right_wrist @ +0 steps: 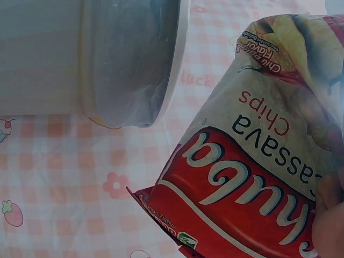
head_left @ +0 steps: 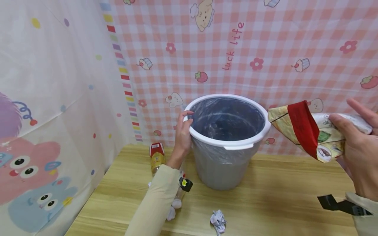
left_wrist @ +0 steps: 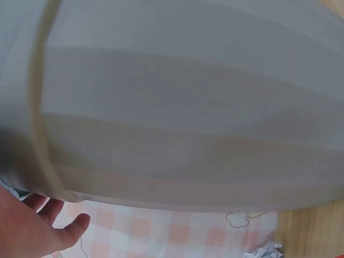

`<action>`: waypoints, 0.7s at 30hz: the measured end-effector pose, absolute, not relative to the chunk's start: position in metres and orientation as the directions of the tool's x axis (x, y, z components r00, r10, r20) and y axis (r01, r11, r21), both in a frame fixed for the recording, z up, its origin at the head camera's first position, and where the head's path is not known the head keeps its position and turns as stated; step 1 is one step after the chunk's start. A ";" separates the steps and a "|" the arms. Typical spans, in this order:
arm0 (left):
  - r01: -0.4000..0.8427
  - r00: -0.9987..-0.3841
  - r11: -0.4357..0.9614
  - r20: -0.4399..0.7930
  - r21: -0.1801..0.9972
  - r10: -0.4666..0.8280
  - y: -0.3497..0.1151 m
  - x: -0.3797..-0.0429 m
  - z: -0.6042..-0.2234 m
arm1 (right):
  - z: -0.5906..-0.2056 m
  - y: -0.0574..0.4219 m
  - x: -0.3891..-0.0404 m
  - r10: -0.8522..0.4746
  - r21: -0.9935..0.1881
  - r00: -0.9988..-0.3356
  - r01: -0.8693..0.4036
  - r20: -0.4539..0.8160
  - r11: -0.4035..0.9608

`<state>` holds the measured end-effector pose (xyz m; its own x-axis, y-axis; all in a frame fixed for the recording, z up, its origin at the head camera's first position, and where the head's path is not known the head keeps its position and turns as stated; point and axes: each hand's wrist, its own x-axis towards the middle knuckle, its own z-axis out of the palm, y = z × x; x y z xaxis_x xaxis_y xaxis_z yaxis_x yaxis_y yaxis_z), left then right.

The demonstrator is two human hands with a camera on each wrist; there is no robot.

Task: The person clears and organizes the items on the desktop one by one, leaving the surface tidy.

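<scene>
A grey waste bin [head_left: 221,172] with a white rim and a clear plastic liner stands on the wooden table near the back cloth. My left hand [head_left: 183,136] grips its rim on the left, fingertips over the edge; in the left wrist view the bin's wall [left_wrist: 177,91] fills most of the picture above that hand [left_wrist: 37,231]. To the right of the bin, my right hand [head_left: 357,147] holds a cassava chips bag [head_left: 304,127] up off the table, its pointed end close to the rim. Red and white lettering on the bag [right_wrist: 236,183] shows in the right wrist view.
Left of the bin stands a red and yellow carton [head_left: 157,155]. A clear bottle [head_left: 177,203] lies partly hidden behind my left forearm. Crumpled paper [head_left: 218,221] rests at the table's front. A pink checked cloth [head_left: 236,78] hangs behind the bin, a white one [head_left: 76,108] at left.
</scene>
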<state>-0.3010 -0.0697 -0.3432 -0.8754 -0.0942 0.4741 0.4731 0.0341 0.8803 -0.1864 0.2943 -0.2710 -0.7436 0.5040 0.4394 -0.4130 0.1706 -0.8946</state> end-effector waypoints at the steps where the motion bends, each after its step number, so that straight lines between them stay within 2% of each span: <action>1: 0.474 -0.875 0.035 0.475 0.880 -0.094 -0.070 -0.301 -0.343 | -0.270 0.293 -0.187 0.507 -0.898 -0.743 -0.390 0.437 0.204; 7: 0.471 -0.876 0.041 0.472 0.881 -0.096 -0.070 -0.300 -0.343 | -0.263 0.285 -0.192 0.513 -0.885 -0.722 -0.351 0.463 0.305; 11: 0.478 -0.872 0.032 0.478 0.878 -0.105 -0.069 -0.301 -0.343 | -0.259 0.281 -0.196 0.516 -0.851 -0.685 -0.334 0.515 0.406; 18: 0.478 -0.870 0.052 0.481 0.877 -0.109 -0.069 -0.301 -0.343 | -0.251 0.271 -0.206 0.468 -0.744 -0.586 -0.441 0.662 0.502; 21: 0.479 -0.869 0.057 0.482 0.876 -0.108 -0.070 -0.301 -0.343 | -0.247 0.268 -0.209 0.456 -0.731 -0.576 -0.463 0.678 0.501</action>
